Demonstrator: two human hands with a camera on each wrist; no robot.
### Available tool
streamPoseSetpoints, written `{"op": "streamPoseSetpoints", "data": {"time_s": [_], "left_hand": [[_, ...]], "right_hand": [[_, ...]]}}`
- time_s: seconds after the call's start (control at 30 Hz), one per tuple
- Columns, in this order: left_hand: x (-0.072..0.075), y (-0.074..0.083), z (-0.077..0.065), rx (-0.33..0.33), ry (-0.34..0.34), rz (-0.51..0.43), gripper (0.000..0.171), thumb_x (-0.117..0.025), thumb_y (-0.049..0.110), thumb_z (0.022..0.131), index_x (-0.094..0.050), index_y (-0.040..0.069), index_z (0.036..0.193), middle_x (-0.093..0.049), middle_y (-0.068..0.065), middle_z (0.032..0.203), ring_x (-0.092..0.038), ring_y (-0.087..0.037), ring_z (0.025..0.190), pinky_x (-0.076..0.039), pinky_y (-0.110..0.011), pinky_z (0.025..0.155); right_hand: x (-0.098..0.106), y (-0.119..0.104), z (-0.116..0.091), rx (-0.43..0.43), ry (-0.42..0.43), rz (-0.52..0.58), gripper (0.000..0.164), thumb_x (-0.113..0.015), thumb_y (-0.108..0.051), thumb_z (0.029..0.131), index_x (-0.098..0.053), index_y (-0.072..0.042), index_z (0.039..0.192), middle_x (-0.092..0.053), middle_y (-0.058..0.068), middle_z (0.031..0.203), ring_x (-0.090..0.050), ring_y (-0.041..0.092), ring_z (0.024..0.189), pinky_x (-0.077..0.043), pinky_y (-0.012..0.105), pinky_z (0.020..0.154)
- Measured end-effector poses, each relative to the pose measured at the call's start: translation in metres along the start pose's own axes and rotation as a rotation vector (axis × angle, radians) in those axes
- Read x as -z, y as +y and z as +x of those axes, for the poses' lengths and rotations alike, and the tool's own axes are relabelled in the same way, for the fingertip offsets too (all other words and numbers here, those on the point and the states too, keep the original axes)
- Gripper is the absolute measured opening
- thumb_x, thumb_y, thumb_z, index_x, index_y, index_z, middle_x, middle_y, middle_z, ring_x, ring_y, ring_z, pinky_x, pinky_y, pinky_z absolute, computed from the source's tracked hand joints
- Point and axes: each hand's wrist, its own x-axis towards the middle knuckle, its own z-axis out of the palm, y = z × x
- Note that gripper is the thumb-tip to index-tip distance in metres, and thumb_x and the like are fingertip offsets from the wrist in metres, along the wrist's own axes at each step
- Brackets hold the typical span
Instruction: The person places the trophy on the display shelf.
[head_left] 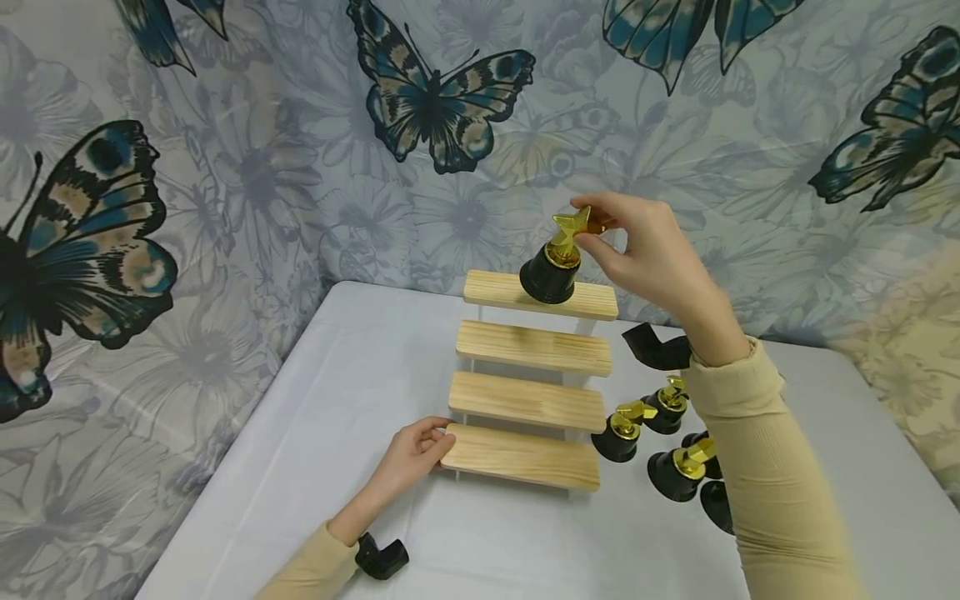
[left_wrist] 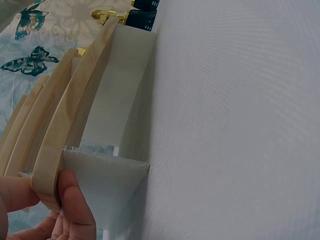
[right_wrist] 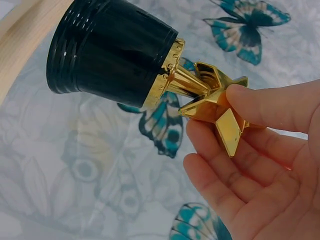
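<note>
The right hand grasps a trophy by its gold star, pinched between thumb and fingers. The trophy is tilted, with its black base directed down and to the left. In the head view, the base appears in front of the top board of a four-tier stand; contact between base and board cannot be determined. The left hand grasps the left end of the lowest board, with the thumb on one face and the fingers on the opposite face. The stand consists of four pale wood boards, stepped upward toward the rear and carried on translucent side panels. It is positioned on a white table. Further trophies are located on the table to the right of the stand: a first unit just beside the lowest boards, a second behind it, and a third nearer the right sleeve. Additional black bases are partly concealed by that sleeve. A cloth printed with butterflies hangs behind the table.
</note>
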Motion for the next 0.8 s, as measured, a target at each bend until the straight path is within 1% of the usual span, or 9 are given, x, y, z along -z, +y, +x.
{"op": "streamPoseSetpoints", "data": {"time_s": [0.13, 0.23, 0.37, 0.47, 0.67, 0.73, 0.8], "left_hand": [[0.000, -0.004, 0.003, -0.007, -0.003, -0.006, 0.034, -0.054, 0.003, 0.093, -0.049, -0.018, 0.119, -0.062, -0.013, 0.083, -0.059, -0.019, 0.063, -0.052, -0.040, 0.060], [-0.002, -0.015, 0.006, -0.011, -0.001, -0.019, 0.035, -0.054, 0.006, 0.094, -0.049, -0.017, 0.120, -0.062, -0.012, 0.083, -0.058, -0.016, 0.062, -0.052, -0.039, 0.059], [-0.004, -0.032, 0.010, -0.008, 0.004, -0.026, 0.039, -0.056, 0.012, 0.094, -0.049, -0.014, 0.122, -0.062, -0.010, 0.084, -0.058, -0.012, 0.062, -0.052, -0.035, 0.058], [-0.004, -0.038, 0.011, -0.010, 0.007, -0.024, 0.041, -0.057, 0.017, 0.094, -0.050, -0.011, 0.122, -0.062, -0.009, 0.084, -0.058, -0.013, 0.062, -0.051, -0.031, 0.057], [-0.004, -0.039, 0.010, -0.017, 0.008, -0.025, 0.041, -0.057, 0.020, 0.094, -0.051, -0.011, 0.121, -0.062, -0.008, 0.084, -0.058, -0.014, 0.062, -0.050, -0.028, 0.055], [-0.003, -0.030, 0.008, -0.013, 0.009, -0.027, 0.039, -0.057, 0.015, 0.094, -0.050, -0.013, 0.121, -0.062, -0.010, 0.083, -0.058, -0.013, 0.062, -0.050, -0.030, 0.057], [-0.004, -0.028, 0.007, -0.009, 0.011, -0.035, 0.039, -0.056, 0.013, 0.094, -0.049, -0.014, 0.121, -0.062, -0.010, 0.083, -0.057, -0.012, 0.062, -0.051, -0.031, 0.057]], "right_hand": [[-0.008, 0.005, 0.011, -0.021, -0.015, 0.045, 0.035, -0.063, 0.000, 0.086, -0.057, 0.002, 0.121, -0.063, 0.017, 0.105, -0.060, 0.030, 0.092, -0.047, 0.042, 0.085], [-0.014, 0.009, 0.017, -0.038, -0.031, 0.075, 0.034, -0.062, 0.000, 0.087, -0.057, 0.003, 0.121, -0.062, 0.017, 0.106, -0.060, 0.030, 0.093, -0.047, 0.041, 0.087], [-0.023, 0.014, 0.024, -0.060, -0.050, 0.100, 0.034, -0.063, -0.002, 0.087, -0.057, 0.003, 0.121, -0.062, 0.017, 0.105, -0.060, 0.028, 0.093, -0.047, 0.039, 0.087], [-0.030, 0.014, 0.028, -0.059, -0.056, 0.123, 0.034, -0.063, -0.002, 0.087, -0.057, 0.004, 0.120, -0.062, 0.017, 0.103, -0.060, 0.029, 0.093, -0.047, 0.038, 0.087], [-0.043, 0.010, 0.036, -0.041, -0.080, 0.133, 0.032, -0.062, -0.001, 0.087, -0.057, 0.006, 0.118, -0.062, 0.018, 0.103, -0.060, 0.030, 0.093, -0.048, 0.038, 0.086], [-0.048, 0.009, 0.038, -0.041, -0.093, 0.132, 0.033, -0.062, -0.001, 0.087, -0.056, 0.007, 0.118, -0.062, 0.018, 0.103, -0.060, 0.030, 0.093, -0.048, 0.038, 0.086], [-0.052, 0.008, 0.040, -0.044, -0.103, 0.135, 0.033, -0.063, -0.001, 0.087, -0.056, 0.007, 0.118, -0.062, 0.019, 0.103, -0.060, 0.031, 0.093, -0.048, 0.038, 0.086]]}}
